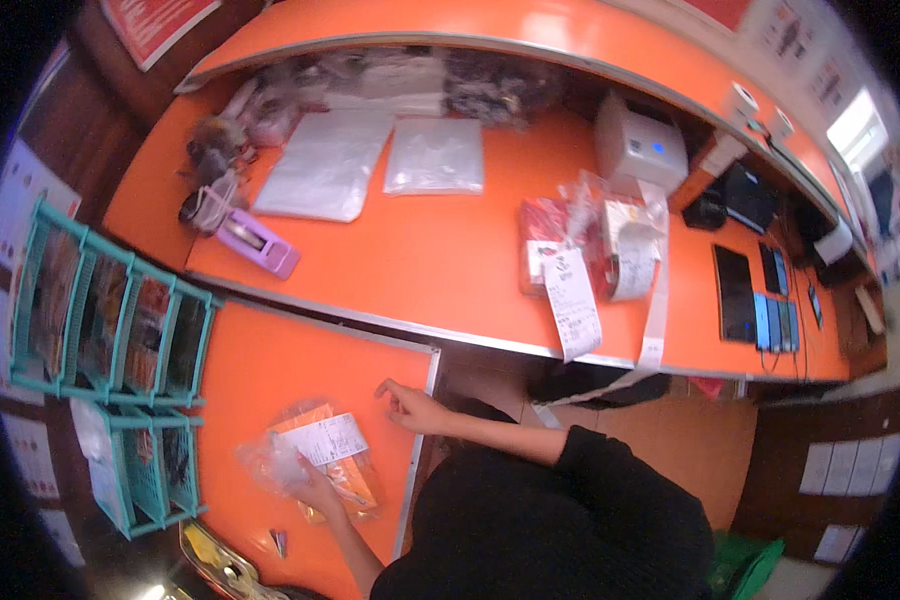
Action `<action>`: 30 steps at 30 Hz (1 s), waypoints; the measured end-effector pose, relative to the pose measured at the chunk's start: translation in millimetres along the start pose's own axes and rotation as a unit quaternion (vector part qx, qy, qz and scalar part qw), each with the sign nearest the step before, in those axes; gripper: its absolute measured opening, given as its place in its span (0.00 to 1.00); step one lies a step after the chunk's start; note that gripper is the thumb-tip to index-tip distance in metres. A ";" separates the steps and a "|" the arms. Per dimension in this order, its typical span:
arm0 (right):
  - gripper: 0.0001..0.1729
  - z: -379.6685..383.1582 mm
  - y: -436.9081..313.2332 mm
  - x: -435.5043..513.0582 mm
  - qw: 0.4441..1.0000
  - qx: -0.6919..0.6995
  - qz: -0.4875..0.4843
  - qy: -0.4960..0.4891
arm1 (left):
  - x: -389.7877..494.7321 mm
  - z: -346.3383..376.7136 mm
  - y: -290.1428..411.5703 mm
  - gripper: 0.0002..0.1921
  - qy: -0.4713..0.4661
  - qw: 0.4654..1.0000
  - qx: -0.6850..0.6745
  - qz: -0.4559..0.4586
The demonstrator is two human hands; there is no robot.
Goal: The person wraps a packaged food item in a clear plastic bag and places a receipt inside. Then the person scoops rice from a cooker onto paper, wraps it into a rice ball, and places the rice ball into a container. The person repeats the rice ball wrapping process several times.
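My left hand (317, 487) grips the gathered, crumpled neck of a clear plastic bag (277, 466). Inside the bag, or under its film, lies an orange packet (352, 480), flat on the orange side counter. A white printed slip (330, 439) rests across the packet. My right hand (412, 409) is held above the counter near its metal-edged corner, index finger extended and the others curled, with nothing in it. A purple tape dispenser (259, 244) sits on the long counter ahead. A small purple and dark item (278, 542), perhaps a stapler, lies near my left forearm.
Teal plastic racks (124, 397) of packets border the side counter. Stacks of clear bags (326, 165) lie on the long counter. Farther right are red packages (544, 217) with a receipt (574, 304), a white receipt printer (640, 146) trailing paper, a tablet (733, 292) and phones (776, 322).
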State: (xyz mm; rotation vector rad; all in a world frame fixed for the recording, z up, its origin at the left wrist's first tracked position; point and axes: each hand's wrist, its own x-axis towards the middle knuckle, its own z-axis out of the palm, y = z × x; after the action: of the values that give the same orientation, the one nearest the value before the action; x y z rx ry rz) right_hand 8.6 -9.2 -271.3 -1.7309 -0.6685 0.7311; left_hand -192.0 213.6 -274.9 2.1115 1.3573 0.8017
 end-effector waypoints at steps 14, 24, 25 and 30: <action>0.09 -94.6 22.9 -170.3 0.948 0.074 0.119 0.286 | -19.1 5.6 265.6 0.35 -0.087 0.896 -0.425 -0.100; 0.07 -215.9 5.3 -212.2 0.913 0.098 -0.028 0.396 | 11.7 227.6 368.8 0.28 -0.244 0.898 -0.366 0.014; 0.07 -228.7 3.4 -218.2 0.906 0.112 -0.048 0.406 | 7.1 236.3 377.2 0.28 -0.242 0.902 -0.356 0.047; 0.07 -305.2 -0.2 -242.7 0.885 0.112 -0.036 0.450 | -41.8 222.9 400.3 0.25 -0.153 0.877 -0.432 0.142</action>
State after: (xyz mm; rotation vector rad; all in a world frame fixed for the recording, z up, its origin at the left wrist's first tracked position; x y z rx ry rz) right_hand 80.6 -378.5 -168.8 -1.5886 0.0067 -0.0979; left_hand 202.4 3.0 -166.6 1.6018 0.3771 0.9103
